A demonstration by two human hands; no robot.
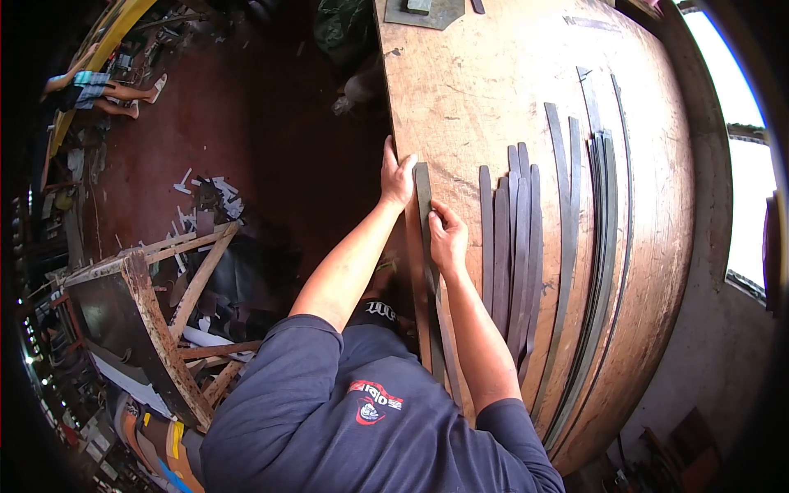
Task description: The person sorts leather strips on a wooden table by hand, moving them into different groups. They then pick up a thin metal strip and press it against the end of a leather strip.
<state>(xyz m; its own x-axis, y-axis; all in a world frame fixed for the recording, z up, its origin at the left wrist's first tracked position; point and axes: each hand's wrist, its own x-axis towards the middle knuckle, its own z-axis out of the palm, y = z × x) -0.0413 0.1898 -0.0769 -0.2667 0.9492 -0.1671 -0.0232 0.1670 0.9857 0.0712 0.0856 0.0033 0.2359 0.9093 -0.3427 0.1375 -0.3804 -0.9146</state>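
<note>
A dark strip (423, 238) lies lengthwise along the left edge of the wooden table (468, 99). My left hand (398, 174) is at the table edge beside the strip's far end, its thumb toward the strip; what it grips, if anything, is hidden. On the strip's other side, my right hand (448, 234) has its fingers curled together near the strip's edge, and whatever is between them is too small to make out. Several shorter dark strips (500, 246) with rounded ends lie to the right of my right hand.
Longer strips (567, 205) and a stack of thin strips (606, 214) lie farther right. A flat plate with a block (418, 6) sits at the far edge. Left are a wooden frame (156, 329), scraps (218, 197) on the floor and another person's legs (123, 94).
</note>
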